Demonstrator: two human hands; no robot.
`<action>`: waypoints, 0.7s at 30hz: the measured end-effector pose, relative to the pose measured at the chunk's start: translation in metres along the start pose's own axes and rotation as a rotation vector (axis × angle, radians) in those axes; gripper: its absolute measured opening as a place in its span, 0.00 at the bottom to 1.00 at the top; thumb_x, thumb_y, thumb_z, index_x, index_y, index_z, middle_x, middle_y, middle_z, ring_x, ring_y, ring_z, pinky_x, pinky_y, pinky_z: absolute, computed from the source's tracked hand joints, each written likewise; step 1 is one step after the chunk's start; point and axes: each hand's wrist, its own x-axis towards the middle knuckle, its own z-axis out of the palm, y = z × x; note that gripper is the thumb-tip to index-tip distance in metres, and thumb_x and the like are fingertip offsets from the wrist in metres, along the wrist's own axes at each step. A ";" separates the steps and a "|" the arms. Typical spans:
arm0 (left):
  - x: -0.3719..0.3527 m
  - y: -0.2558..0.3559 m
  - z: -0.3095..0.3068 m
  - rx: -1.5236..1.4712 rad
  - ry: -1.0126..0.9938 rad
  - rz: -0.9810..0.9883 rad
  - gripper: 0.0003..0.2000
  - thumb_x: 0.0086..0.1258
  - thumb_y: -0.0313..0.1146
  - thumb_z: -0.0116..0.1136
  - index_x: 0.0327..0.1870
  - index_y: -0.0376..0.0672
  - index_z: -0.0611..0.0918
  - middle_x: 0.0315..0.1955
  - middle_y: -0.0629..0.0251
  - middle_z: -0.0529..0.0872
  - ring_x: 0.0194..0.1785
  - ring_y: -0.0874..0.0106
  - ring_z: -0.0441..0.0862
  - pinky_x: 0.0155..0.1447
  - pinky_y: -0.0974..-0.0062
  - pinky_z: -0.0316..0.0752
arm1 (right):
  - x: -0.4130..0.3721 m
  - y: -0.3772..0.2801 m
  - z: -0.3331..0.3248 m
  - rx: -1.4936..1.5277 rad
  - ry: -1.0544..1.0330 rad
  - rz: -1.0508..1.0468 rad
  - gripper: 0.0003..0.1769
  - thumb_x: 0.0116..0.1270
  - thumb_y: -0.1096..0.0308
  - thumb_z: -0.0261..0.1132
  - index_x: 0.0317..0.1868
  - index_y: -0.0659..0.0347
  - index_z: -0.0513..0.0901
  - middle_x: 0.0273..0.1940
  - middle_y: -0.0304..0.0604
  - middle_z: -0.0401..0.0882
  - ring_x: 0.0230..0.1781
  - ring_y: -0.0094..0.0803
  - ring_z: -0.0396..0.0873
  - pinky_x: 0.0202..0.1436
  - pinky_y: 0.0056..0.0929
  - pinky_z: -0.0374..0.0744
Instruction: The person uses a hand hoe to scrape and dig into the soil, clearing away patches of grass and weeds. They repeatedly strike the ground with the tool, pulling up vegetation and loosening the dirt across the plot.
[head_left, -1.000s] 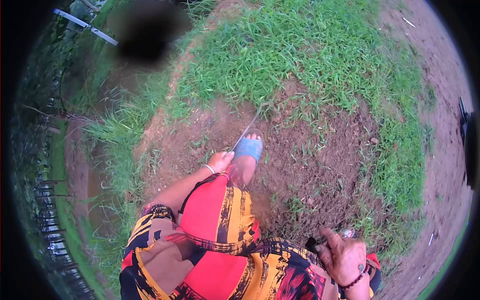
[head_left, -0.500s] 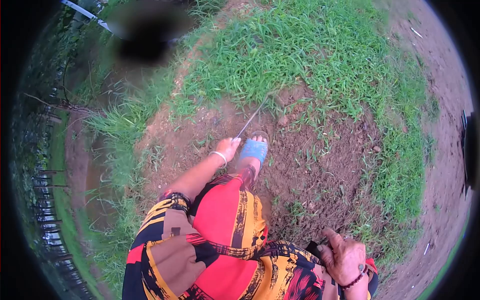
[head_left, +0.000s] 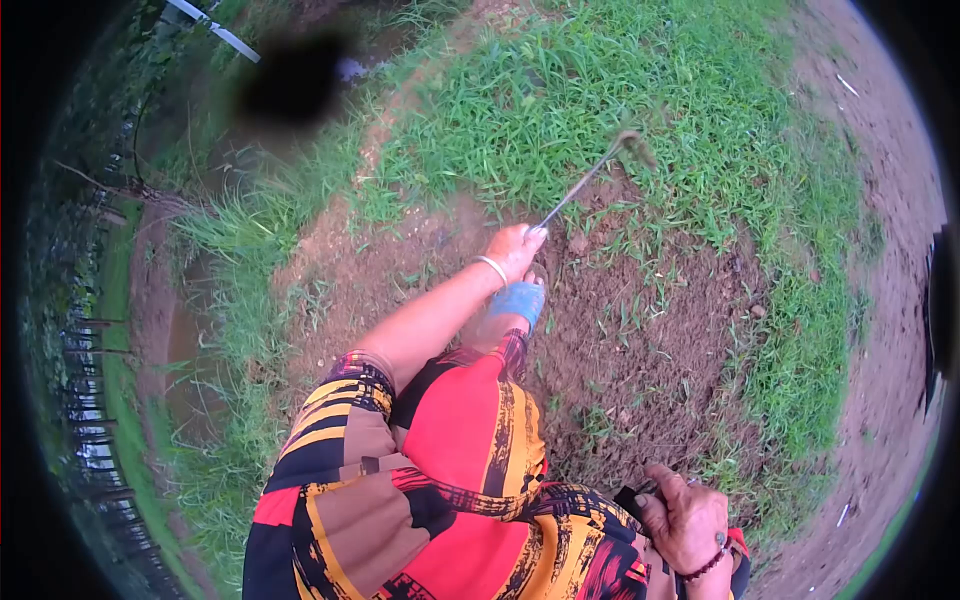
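Note:
My left hand point(head_left: 515, 250), with a white bangle at the wrist, is closed round the handle of a thin metal hand hoe point(head_left: 583, 187). Its curved, blurred head point(head_left: 632, 145) is over the grass point(head_left: 590, 90), with what looks like a brownish clump on it. Below that hand is my foot in a blue sandal point(head_left: 518, 303), on bare soil. My right hand point(head_left: 688, 515), wearing a ring and a beaded bracelet, rests by my knee at the lower right. Its fingers are curled beside a dark object point(head_left: 630, 498) that I cannot make out.
Dug brown soil point(head_left: 640, 330) with loose grass tufts spreads before me. A dirt path point(head_left: 890, 200) runs along the right. Left of me lie tall grass point(head_left: 235, 240), muddy water point(head_left: 190, 350) and a row of trees. A dark blur point(head_left: 290, 85) covers part of the upper left.
My left hand has moved up and to the right. The hoe's head has swung from the soil's edge up to the right over the grass. My right hand has stayed nearly still.

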 end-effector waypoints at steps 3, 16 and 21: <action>-0.062 -0.086 0.010 0.182 -0.095 -0.240 0.25 0.67 0.52 0.40 0.33 0.35 0.78 0.29 0.43 0.80 0.38 0.48 0.78 0.44 0.57 0.70 | -0.005 -0.002 -0.003 -0.022 -0.002 0.010 0.18 0.51 0.65 0.65 0.44 0.57 0.77 0.21 0.43 0.77 0.22 0.42 0.77 0.27 0.35 0.74; -0.015 0.033 -0.010 -0.119 -0.015 -0.013 0.21 0.67 0.50 0.43 0.32 0.37 0.77 0.26 0.45 0.80 0.36 0.48 0.78 0.40 0.59 0.72 | -0.001 0.001 0.003 0.020 -0.007 -0.019 0.18 0.54 0.62 0.63 0.45 0.58 0.76 0.22 0.47 0.76 0.21 0.43 0.77 0.25 0.38 0.74; -0.064 -0.102 0.016 0.149 -0.063 -0.283 0.22 0.68 0.50 0.40 0.34 0.37 0.78 0.31 0.42 0.80 0.39 0.48 0.77 0.44 0.56 0.70 | -0.003 -0.001 -0.003 -0.005 -0.015 -0.020 0.18 0.54 0.62 0.63 0.45 0.59 0.76 0.22 0.47 0.77 0.21 0.44 0.77 0.25 0.39 0.74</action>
